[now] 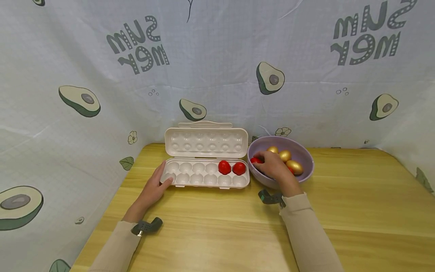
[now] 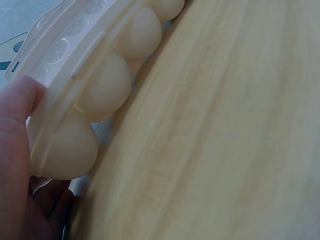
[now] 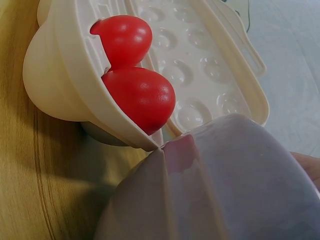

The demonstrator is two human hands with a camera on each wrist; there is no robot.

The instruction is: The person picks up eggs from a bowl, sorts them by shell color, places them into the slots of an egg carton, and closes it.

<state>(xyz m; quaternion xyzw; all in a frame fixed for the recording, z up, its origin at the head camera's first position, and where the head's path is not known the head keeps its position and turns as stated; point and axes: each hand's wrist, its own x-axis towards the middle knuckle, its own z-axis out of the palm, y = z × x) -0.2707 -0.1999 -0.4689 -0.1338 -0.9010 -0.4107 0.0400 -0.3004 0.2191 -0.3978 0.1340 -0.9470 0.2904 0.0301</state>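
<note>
1. By the look of it, you are working on the picking step: your right hand (image 1: 273,166) is sitting inside the purple bowl (image 1: 304,158), and its finger and thumb are pinching a red egg (image 1: 255,161).
2. That red egg is lying near the bowl's left wall, on the side facing the egg carton (image 1: 197,169). It is showing between your finger and thumb, partly covered by them; whether it is resting on the bowl's floor or hanging free, you cannot be telling from these views.
3. Your left hand (image 1: 151,190) is gripping the carton's left end: the thumb is pressing on the near rim by the corner, while the other fingers are wrapping round the end. You are seemingly steadying the carton.
4. The carton is standing open, its lid (image 1: 207,142) leaning back behind the cups. Two red eggs (image 1: 224,167) are sitting side by side at the right end of the back row.
5. In the bowl, three gold eggs (image 1: 294,167) are lying behind and to the right of your right hand, and another bit of red (image 1: 291,170) is peeking out beside your wrist.
6. The next move is probably calling for a firm pinch, a lift over the bowl's rim and a short leftward carry to a cup, without bumping the seated pair.
</note>
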